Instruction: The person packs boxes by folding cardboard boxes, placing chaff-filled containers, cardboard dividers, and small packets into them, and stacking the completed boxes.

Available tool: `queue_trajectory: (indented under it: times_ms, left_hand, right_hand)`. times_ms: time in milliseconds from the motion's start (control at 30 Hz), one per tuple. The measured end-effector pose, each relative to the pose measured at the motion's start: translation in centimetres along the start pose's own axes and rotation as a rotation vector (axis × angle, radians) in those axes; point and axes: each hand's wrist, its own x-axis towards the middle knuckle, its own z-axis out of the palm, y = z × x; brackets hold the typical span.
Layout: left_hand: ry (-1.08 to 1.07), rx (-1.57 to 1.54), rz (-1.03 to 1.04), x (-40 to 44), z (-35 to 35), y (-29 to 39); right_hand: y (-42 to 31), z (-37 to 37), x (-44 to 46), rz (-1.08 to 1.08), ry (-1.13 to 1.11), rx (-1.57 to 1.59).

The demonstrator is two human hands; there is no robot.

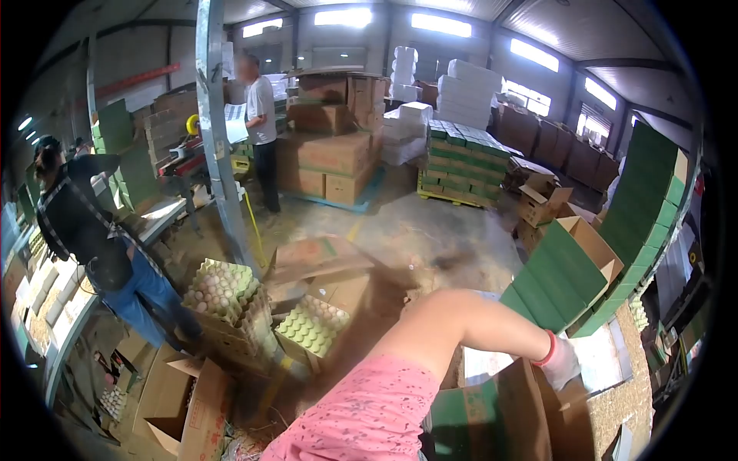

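the gloved left hand (561,367) is resting at the box (467,421) by the near edge of the table (629,399), apparently handling its flap; the fingers are hiding, so i cannot tell the grip, and the next move is probably needing steady control.

The gloved left hand (562,364) is blurred, its grip unclear. The bottom edge cuts off the pink sleeve (360,407) and near green box (467,421). The far person's (263,111) paper (236,127) is unreadably small.
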Motion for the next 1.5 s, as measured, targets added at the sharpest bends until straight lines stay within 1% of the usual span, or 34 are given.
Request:
queue_trajectory:
  times_ms: [33, 67, 100, 167, 200, 233, 267, 300, 333, 367, 400, 433, 467, 500, 600, 667, 700, 800, 967, 1000, 1033, 1067, 1100, 1133, 1167, 1233, 1267, 1300, 1333, 1367, 1400, 1433, 1467, 1500]
  left_hand:
    - [0.109, -0.038, -0.037, 0.3, -0.4, 0.1]
    - [-0.043, -0.327, -0.213, 1.1, -1.9, -0.3]
    - [-0.131, -0.455, -0.252, 0.0, -2.9, -0.3]
    - [0.061, -0.375, -0.078, -0.5, 1.1, 0.9]
    - [0.267, -0.705, -0.291, -0.4, 3.4, 2.8]
    - [0.425, -0.778, -0.203, 0.5, 5.7, 4.5]
    - [0.504, -0.748, -0.035, 1.9, 7.6, 6.2]
    - [0.515, -0.688, 0.131, 3.5, 9.3, 8.1]
    - [0.502, -0.659, 0.228, 4.2, 10.2, 8.9]
    - [0.484, -0.632, 0.272, 4.3, 10.7, 9.0]
    - [0.450, -0.625, 0.254, 3.1, 10.9, 8.0]
    - [0.434, -0.623, 0.224, 2.1, 11.1, 6.9]
    - [0.421, -0.624, 0.187, 1.0, 11.3, 5.9]
    - [0.412, -0.621, 0.166, 0.5, 11.9, 5.1]
    - [0.407, -0.615, 0.136, -0.6, 12.8, 3.9]
    - [0.411, -0.628, 0.141, -0.4, 13.1, 3.8]
    - [0.401, -0.636, 0.155, -0.1, 13.4, 4.0]
    - [0.396, -0.621, 0.233, 1.9, 13.4, 4.4]
    - [0.386, -0.490, 0.374, 4.3, 12.8, 2.8]
    - [0.230, -0.583, 0.323, 1.5, 10.3, 1.5]
    - [0.331, -0.549, 0.315, 1.0, 10.8, 0.2]
    - [0.431, -0.431, 0.406, 0.1, 9.9, -1.5]
    - [0.437, -0.468, 0.488, -0.1, 9.3, -3.4]
    - [0.572, -0.536, 0.649, 0.2, 10.6, -4.8]
    - [0.575, -0.895, 0.511, -1.4, 10.5, -2.9]
    - [0.155, -0.978, 0.147, -2.8, 15.6, -5.8]
    - [0.292, -0.893, 0.272, -0.8, 16.9, -6.9]
    - [0.546, -0.733, 0.299, -0.3, 14.6, -5.1]
    - [0.570, -0.686, 0.212, 0.6, 13.9, -4.8]
    - [0.596, -0.632, 0.108, 1.3, 13.4, -4.1]
    - [0.489, -0.844, 0.070, 0.7, 11.6, -1.7]
    - [0.370, -1.049, 0.014, 0.8, 10.7, -0.6]
    - [0.298, -1.138, 0.000, 0.6, 12.4, -2.1]
    - [0.292, -1.191, 0.003, 0.4, 13.3, -3.1]
  right_hand:
    - [-0.4, 0.1, 0.7, -0.027, -0.018, 0.021]
    - [-0.6, 0.3, 1.6, -0.062, -0.040, 0.044]
    - [-1.0, 0.4, 2.5, -0.103, -0.066, 0.074]
    - [-2.1, 1.0, 4.0, -0.175, -0.155, 0.125]
    - [-2.6, 1.3, 4.6, -0.210, -0.206, 0.141]
    - [-3.2, 1.5, 5.2, -0.243, -0.250, 0.149]
    - [-3.2, 1.8, 5.6, -0.265, -0.286, 0.150]
    - [-2.8, 1.9, 6.0, -0.296, -0.296, 0.130]
    - [-2.0, 2.1, 6.4, -0.333, -0.271, 0.094]
    - [-0.4, 2.4, 6.7, -0.345, -0.141, 0.019]
    - [1.4, 2.3, 7.7, -0.299, 0.119, -0.085]
    - [3.4, 2.9, 9.4, -0.196, 0.382, -0.147]
    - [4.1, 2.4, 11.4, -0.073, 0.514, -0.130]
    - [3.6, 0.9, 12.2, -0.069, 0.504, -0.138]
    - [-1.2, -4.5, 13.7, -0.155, -0.344, -0.245]
    - [-3.0, -6.4, 15.2, -0.236, -0.934, -0.312]
    - [-2.5, -6.1, 14.3, -0.196, -0.959, -0.269]
    - [-1.8, -3.9, 10.4, -0.092, -0.641, -0.073]
    - [-2.0, -1.9, 5.9, 0.037, -0.487, 0.183]
    - [-2.4, -1.7, 5.4, 0.078, -0.471, 0.242]
    - [-2.8, -1.6, 5.3, 0.116, -0.460, 0.294]
    - [-3.2, -1.5, 5.5, 0.169, -0.442, 0.344]
    - [-3.1, -1.5, 6.2, 0.223, -0.412, 0.393]
    - [-2.8, -2.2, 6.7, 0.293, -0.374, 0.433]
    - [-2.5, -3.3, 6.8, 0.374, -0.332, 0.465]
    - [-2.6, -5.4, 7.9, 0.510, -0.291, 0.550]
    - [-4.2, -5.3, 8.9, 0.555, -0.356, 0.627]
    - [-6.2, -3.8, 9.7, 0.568, -0.497, 0.720]
    - [-9.0, -0.4, 9.8, 0.530, -0.644, 0.784]
    - [-12.1, 4.0, 7.7, 0.272, -0.641, 0.883]
    - [-15.2, 6.4, 4.9, 0.103, -0.524, 0.709]
    - [-16.5, 7.1, 4.0, 0.087, -0.429, 0.629]
    - [-14.1, 4.6, 4.4, 0.266, -0.458, 0.817]
    - [-10.7, 1.2, 4.2, 0.441, -0.469, 1.013]
